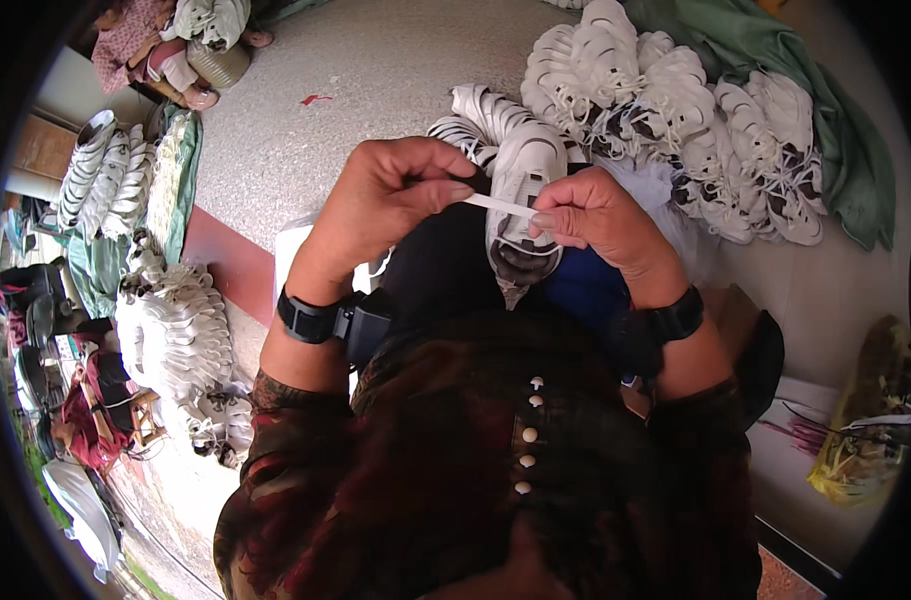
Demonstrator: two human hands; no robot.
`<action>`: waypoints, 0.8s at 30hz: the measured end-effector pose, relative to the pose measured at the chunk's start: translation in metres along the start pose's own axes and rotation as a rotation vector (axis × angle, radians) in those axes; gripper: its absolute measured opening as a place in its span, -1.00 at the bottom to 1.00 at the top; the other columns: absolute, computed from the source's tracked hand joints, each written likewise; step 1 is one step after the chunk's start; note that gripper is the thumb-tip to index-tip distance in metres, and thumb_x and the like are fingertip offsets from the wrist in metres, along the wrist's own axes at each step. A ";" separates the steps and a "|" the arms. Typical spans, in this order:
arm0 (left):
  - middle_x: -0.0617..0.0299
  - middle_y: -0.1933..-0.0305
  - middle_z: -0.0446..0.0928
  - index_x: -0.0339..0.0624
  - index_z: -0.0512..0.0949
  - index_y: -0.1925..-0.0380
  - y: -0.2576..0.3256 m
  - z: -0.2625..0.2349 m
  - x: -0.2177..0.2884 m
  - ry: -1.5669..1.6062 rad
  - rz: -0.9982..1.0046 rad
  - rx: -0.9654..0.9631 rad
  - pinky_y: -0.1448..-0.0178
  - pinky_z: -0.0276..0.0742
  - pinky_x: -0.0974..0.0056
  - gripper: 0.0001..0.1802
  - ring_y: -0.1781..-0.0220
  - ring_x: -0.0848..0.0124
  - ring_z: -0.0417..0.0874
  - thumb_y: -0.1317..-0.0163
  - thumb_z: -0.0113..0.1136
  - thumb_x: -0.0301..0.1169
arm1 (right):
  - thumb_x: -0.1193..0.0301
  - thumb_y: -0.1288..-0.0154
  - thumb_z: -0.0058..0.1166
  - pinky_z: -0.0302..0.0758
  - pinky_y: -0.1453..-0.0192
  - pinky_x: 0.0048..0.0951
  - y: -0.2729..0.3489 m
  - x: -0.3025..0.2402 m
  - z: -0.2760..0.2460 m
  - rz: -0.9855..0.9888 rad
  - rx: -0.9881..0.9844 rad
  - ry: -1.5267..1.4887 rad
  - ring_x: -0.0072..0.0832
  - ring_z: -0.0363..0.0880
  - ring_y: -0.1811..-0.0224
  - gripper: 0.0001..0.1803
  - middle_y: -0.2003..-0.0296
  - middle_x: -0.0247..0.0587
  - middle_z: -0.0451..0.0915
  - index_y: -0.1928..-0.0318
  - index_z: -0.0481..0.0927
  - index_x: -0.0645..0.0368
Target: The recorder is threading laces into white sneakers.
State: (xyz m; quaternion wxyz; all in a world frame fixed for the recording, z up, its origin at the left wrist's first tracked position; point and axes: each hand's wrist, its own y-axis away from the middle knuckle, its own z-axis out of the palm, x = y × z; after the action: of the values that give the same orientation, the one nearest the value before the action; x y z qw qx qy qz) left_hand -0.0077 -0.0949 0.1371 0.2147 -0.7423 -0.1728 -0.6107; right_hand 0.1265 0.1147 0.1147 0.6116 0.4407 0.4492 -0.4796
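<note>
My left hand (390, 195) and right hand (590, 215) each pinch an end of a flat white lace (500, 206), stretched taut between them across a white shoe (523, 200) on my lap. My fingers hide the lace's ends. The shoe's long axis runs away from me, heel end dark and half-hidden.
</note>
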 end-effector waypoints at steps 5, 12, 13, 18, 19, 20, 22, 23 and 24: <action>0.40 0.56 0.46 -0.31 0.54 0.47 0.032 -0.049 -0.074 -0.114 -0.209 0.142 0.39 0.29 0.52 -0.98 0.50 0.66 0.36 -0.10 0.15 -0.58 | 0.49 -0.15 0.07 0.37 0.34 -0.65 0.027 0.021 -0.040 0.037 0.164 0.316 -0.69 0.45 0.50 -0.86 0.58 -0.34 0.56 0.46 0.60 0.32; 0.29 0.54 0.52 -0.30 0.52 0.49 0.071 -0.066 -0.143 -0.436 -0.445 0.057 0.36 0.39 0.44 -0.95 0.48 0.57 0.46 -0.11 0.09 -0.57 | 0.47 -0.16 0.06 0.33 0.41 -0.61 0.018 0.070 -0.046 0.002 0.185 0.463 -0.66 0.38 0.55 -0.84 0.61 -0.35 0.51 0.49 0.54 0.32; 0.23 0.50 0.55 -0.33 0.52 0.45 0.060 -0.049 -0.128 -0.595 -0.310 0.075 0.29 0.45 0.40 -0.96 0.43 0.50 0.53 -0.11 0.10 -0.57 | 0.48 -0.16 0.05 0.33 0.42 -0.58 0.012 0.072 -0.042 -0.017 0.148 0.545 -0.63 0.38 0.56 -0.84 0.62 -0.31 0.50 0.49 0.53 0.33; 0.20 0.25 0.55 -0.34 0.48 0.18 -0.010 0.034 -0.095 -0.100 -0.051 -0.045 0.04 0.42 0.42 -0.81 0.14 0.49 0.55 -0.22 0.05 -0.51 | 0.49 -0.14 0.04 0.32 0.46 -0.47 -0.009 0.068 -0.025 -0.144 0.126 0.708 -0.51 0.31 0.62 -0.86 0.67 -0.15 0.41 0.47 0.49 0.34; 0.22 0.26 0.54 -0.33 0.48 0.15 -0.023 0.047 -0.093 -0.114 0.028 -0.116 0.09 0.44 0.44 -0.79 0.20 0.52 0.55 -0.22 0.05 -0.50 | 0.49 -0.14 0.04 0.32 0.47 -0.46 -0.010 0.066 -0.024 -0.170 0.147 0.767 -0.49 0.28 0.63 -0.85 0.69 -0.13 0.38 0.48 0.48 0.34; 0.27 0.32 0.53 -0.33 0.50 0.18 -0.032 0.059 -0.085 0.125 -0.146 -0.221 0.19 0.44 0.46 -0.80 0.29 0.58 0.53 -0.21 0.08 -0.48 | 0.49 -0.14 0.04 0.32 0.47 -0.46 -0.010 0.065 -0.025 -0.171 0.152 0.771 -0.49 0.28 0.63 -0.85 0.69 -0.13 0.38 0.48 0.48 0.34; 0.33 0.40 0.53 -0.32 0.54 0.25 -0.044 0.070 -0.080 0.019 -0.111 -0.267 0.29 0.42 0.47 -0.83 0.39 0.63 0.47 -0.19 0.12 -0.46 | 0.46 -0.08 0.02 0.35 0.48 -0.31 -0.009 0.063 -0.027 -0.164 0.254 0.746 -0.23 0.41 0.63 -0.84 0.66 0.03 0.40 0.52 0.49 0.32; 0.33 0.40 0.53 -0.32 0.54 0.25 -0.047 0.069 -0.081 0.018 -0.109 -0.269 0.29 0.42 0.47 -0.83 0.39 0.63 0.47 -0.19 0.12 -0.46 | 0.46 -0.08 0.02 0.35 0.48 -0.31 -0.008 0.063 -0.030 -0.165 0.256 0.747 -0.23 0.41 0.63 -0.84 0.66 0.03 0.40 0.52 0.49 0.32; 0.34 0.43 0.53 -0.32 0.55 0.28 -0.050 0.069 -0.085 0.039 -0.104 -0.288 0.30 0.41 0.48 -0.84 0.41 0.64 0.45 -0.18 0.14 -0.46 | 0.45 -0.07 0.04 0.34 0.48 -0.31 -0.007 0.064 -0.034 -0.102 0.247 0.740 -0.21 0.41 0.62 -0.84 0.66 0.02 0.42 0.53 0.49 0.32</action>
State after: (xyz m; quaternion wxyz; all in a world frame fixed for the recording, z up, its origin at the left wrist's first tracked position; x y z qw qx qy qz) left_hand 0.0069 -0.0154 0.0476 0.0774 -0.7434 -0.1173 -0.6540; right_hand 0.1243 0.1347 0.0449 0.3263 0.6311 0.5996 -0.3685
